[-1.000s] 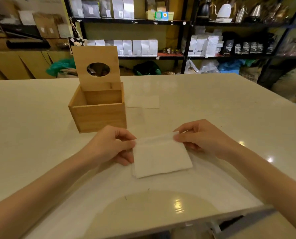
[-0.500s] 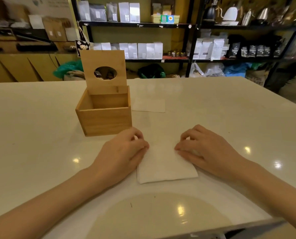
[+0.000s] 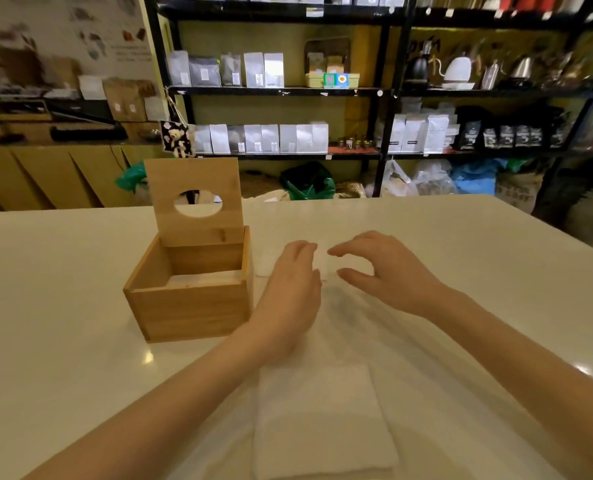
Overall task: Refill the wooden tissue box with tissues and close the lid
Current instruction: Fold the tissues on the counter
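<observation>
while lid (image 3: 194,201) stands upright at the back edge, wooden tissue box (image 3: 190,299) sits open on white table (image 3: 46,306), at 10 o'clock from centre. white tissue (image 3: 203,280) visible low inside. left hand (image 3: 290,296) just right of box, fingers extended, gripping nothing. right hand (image 3: 385,268) at 1 o'clock, fingers spread and curved, empty, over a flat tissue (image 3: 322,259). folded tissue stack (image 3: 319,424) at 6 o'clock, well apart from both hands.
</observation>
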